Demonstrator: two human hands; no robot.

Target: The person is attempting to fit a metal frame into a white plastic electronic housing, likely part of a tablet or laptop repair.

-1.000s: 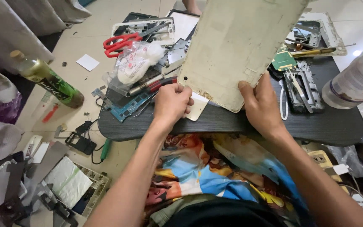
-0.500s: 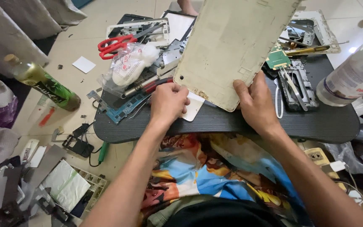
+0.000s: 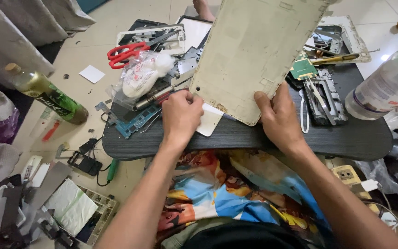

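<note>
Beige back cover panel (image 3: 254, 50) of a flat device, tilted up from the dark oval worktop (image 3: 254, 136) with its lower edge toward the person, gripped along that edge by both hands. Left hand (image 3: 180, 115): fingers curled closed over the panel's lower left corner, knuckles up, resting above one small white card (image 3: 210, 121) that lies on the worktop. Right hand (image 3: 279, 117): thumb pressed on the panel's lower right edge, fingers tucked behind it and hidden. Surrounding items, counted: one pair of red-handled scissors (image 3: 125, 52) at upper left; one clear plastic bag (image 3: 141, 76) with white contents just beside them; one blue circuit board (image 3: 137, 122) left of the left hand; one green circuit board (image 3: 303, 69) right of the panel; one clear plastic bottle (image 3: 385, 87) at the right edge; one green glass bottle (image 3: 47, 92) lying on the floor at left.
</note>
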